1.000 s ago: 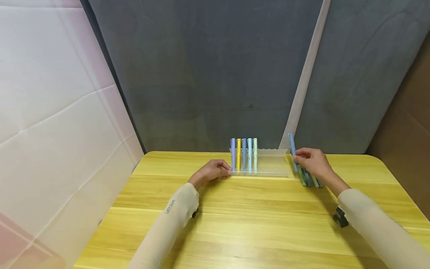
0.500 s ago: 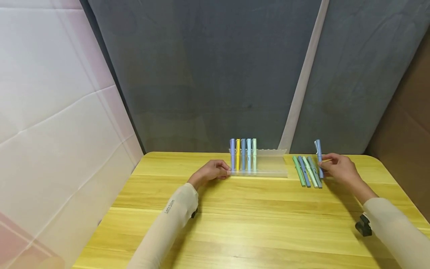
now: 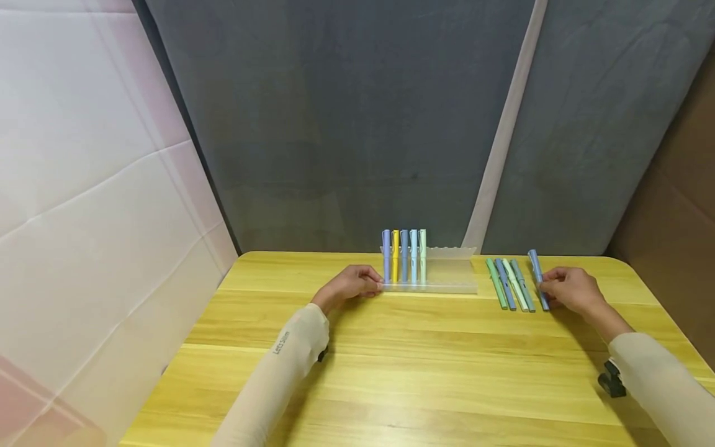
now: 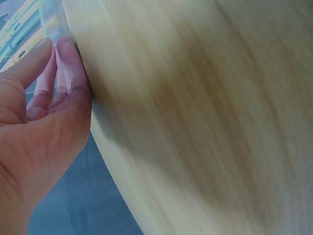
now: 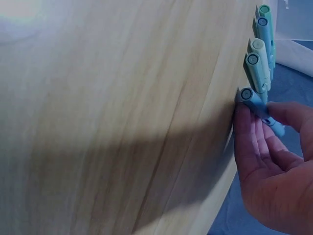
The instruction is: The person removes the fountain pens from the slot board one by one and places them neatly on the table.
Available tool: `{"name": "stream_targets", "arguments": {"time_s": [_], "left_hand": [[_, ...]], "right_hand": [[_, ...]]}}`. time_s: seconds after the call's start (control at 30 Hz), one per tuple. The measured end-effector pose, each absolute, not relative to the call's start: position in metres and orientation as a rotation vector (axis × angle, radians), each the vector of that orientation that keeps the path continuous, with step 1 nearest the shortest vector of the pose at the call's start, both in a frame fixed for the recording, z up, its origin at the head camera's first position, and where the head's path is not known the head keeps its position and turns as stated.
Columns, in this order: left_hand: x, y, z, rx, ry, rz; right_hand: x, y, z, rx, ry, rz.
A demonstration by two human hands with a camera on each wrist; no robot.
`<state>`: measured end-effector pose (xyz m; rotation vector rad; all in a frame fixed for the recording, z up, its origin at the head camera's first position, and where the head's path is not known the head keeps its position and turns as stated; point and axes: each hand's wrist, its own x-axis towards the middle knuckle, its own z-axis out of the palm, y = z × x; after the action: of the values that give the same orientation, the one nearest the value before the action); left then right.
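Note:
My left hand (image 3: 350, 282) pinches the left front corner of a clear plastic pen stand (image 3: 452, 272); in the left wrist view thumb and fingertips meet at its edge. Several capped pens stand upright in its left part: purple (image 3: 386, 256), yellow (image 3: 396, 256), blue (image 3: 404, 256), light blue (image 3: 414, 256) and pale green (image 3: 422, 256). At the right, my right hand (image 3: 573, 289) holds a blue pen (image 3: 535, 268) between thumb and fingers, tilted, its lower end close to the table. Left of it lie a green pen (image 3: 496, 284), another blue pen (image 3: 505, 284), a whitish-green pen (image 3: 515, 284) and a grey-green pen (image 3: 522, 285).
The wooden table (image 3: 391, 366) ends at the back against a dark grey panel (image 3: 357, 155) with a pale strip (image 3: 505, 124). White cloth (image 3: 106, 186) hangs on the left, and a brown panel (image 3: 670, 167) stands on the right.
My right hand has carried the blue pen rightward from beside the stand, past the row of lying pens, then lowered it towards the table. My left hand stays at the stand's corner.

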<state>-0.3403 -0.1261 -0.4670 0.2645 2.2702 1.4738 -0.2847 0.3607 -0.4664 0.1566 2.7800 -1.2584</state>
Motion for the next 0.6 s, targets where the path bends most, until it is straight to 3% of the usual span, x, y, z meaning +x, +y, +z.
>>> {"name": "stream_targets", "arguments": {"time_s": [0.6], "left_hand": [[-0.3399, -0.1252, -0.4673, 0.261, 2.272, 1.48]], "right_hand": [[-0.2824, 0.3526, -0.4603, 0.002, 3.003, -0.877]]}}
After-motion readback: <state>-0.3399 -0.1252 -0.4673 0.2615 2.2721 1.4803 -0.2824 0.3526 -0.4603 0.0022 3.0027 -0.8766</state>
